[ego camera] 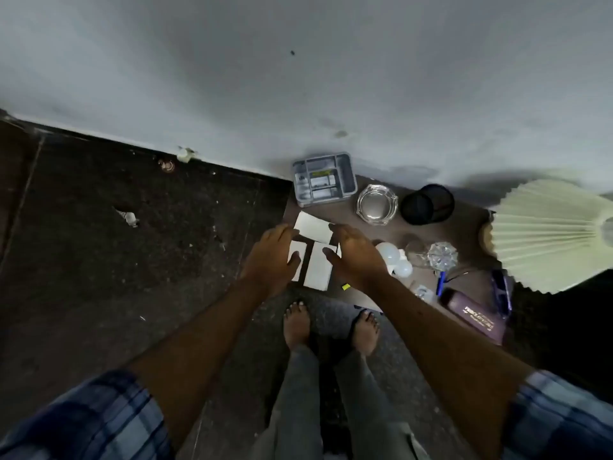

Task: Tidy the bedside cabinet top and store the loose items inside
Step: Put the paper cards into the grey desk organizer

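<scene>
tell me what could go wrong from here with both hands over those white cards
1. The white cards lie loose and apart by the left edge of the cabinet top. Gathering them between the left hand and right hand could slide one off onto the floor.
2. The right hand is close to the light bulbs. A sideways nudge might roll them off, or into the crystal glassware beside them.

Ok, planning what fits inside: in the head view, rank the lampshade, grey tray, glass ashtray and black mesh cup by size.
1. Lampshade
2. Grey tray
3. Glass ashtray and black mesh cup: look alike, not ranked.
</scene>
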